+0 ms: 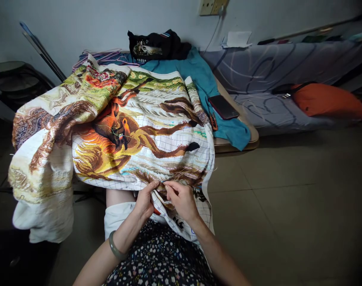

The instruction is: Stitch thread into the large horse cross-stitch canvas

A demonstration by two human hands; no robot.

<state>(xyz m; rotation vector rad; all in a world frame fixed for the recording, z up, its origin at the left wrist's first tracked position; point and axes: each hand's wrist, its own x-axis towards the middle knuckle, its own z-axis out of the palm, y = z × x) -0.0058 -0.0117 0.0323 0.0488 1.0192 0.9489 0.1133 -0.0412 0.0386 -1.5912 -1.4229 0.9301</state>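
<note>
**Left hand [145, 200] and right hand [183, 201] meet at the near edge of one embroidered cloth [175, 141]**

Left of the left hand, one folded length of the cloth droops toward the floor [282, 202]. The left hand grips the near edge, thumb on top. Just beside it, the right hand narrows to a pinch; what it pinches is too small to tell. The cloth spreads beyond both hands, its right border running down past the right hand. Farther out, beyond that border, are one orange tool [213, 121] and one phone [223, 107] over one teal fabric [237, 133]. Tiled floor opens to the right hand's right.
</note>
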